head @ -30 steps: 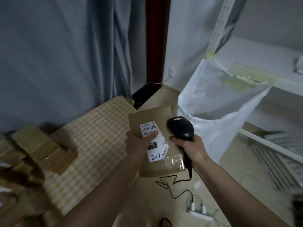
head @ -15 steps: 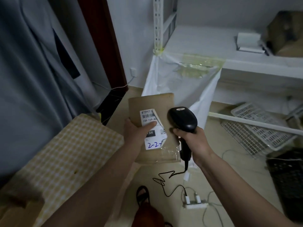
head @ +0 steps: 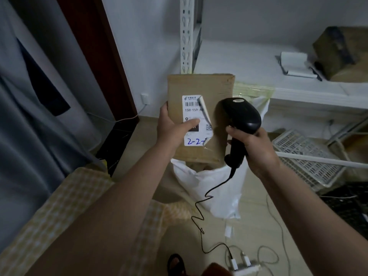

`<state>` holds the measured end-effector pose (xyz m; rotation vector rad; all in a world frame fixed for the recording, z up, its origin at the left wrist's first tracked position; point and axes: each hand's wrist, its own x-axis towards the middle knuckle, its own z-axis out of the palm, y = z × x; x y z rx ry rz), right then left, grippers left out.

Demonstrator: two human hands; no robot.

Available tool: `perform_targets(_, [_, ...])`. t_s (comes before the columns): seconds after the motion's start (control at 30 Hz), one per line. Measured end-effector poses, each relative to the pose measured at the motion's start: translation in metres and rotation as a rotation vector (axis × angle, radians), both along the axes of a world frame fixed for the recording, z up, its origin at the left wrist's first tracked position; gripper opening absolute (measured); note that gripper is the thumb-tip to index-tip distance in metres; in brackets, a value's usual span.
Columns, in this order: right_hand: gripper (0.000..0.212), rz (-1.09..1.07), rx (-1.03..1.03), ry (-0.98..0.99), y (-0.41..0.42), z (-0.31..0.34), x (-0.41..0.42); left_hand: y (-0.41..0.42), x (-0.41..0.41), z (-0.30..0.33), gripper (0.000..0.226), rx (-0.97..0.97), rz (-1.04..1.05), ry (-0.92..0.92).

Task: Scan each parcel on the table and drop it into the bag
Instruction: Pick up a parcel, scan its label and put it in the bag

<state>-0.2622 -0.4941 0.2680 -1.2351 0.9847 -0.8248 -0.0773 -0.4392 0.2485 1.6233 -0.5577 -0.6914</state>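
Note:
My left hand (head: 172, 130) grips a flat brown cardboard parcel (head: 214, 87) by its left edge, thumb pressed on the white shipping label (head: 192, 108), whose right corner is peeling. The parcel is upright, above the open mouth of the white plastic bag (head: 211, 188). My right hand (head: 253, 145) holds a black corded barcode scanner (head: 242, 114) by its handle, its head just right of the label. The bag's top is taped to the white shelf (head: 249, 62); the parcel hides part of its mouth.
The table with a yellow checked cloth (head: 65, 202) lies at the lower left. The scanner cable (head: 201, 222) runs down to a power strip (head: 243, 265) on the floor. A white plastic crate (head: 310, 162) lies at the right. A brown box (head: 346, 56) and clipboard (head: 296, 64) sit on the shelf.
The view has swung right and away from the table. My left hand has carried the parcel up and over the bag's mouth, and the scanner hand has followed beside it.

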Motion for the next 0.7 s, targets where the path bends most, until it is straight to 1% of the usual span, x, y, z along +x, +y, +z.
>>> perform_targets(0.2, [0.019,-0.031,-0.009,0.011,-0.044,-0.008,0.016,-0.053,0.021,-0.013,0.084,0.005,-0.069,0.033])
perform_targets(0.37, [0.016,-0.057,0.061,-0.016,-0.086,-0.034,0.031,-0.101,0.036,-0.042,0.086,0.057,-0.114,0.061])
perform_targets(0.5, [0.018,-0.057,0.190,-0.005,-0.121,-0.072,0.039,-0.141,0.044,-0.085,0.087,0.165,-0.121,0.059])
perform_targets(0.6, [0.021,-0.052,0.324,-0.012,-0.140,-0.111,0.041,-0.162,0.043,-0.127,0.084,0.260,-0.131,0.067])
perform_targets(0.7, [0.025,-0.066,0.483,-0.008,-0.152,-0.154,0.039,-0.174,0.038,-0.173,0.088,0.383,-0.146,0.111])
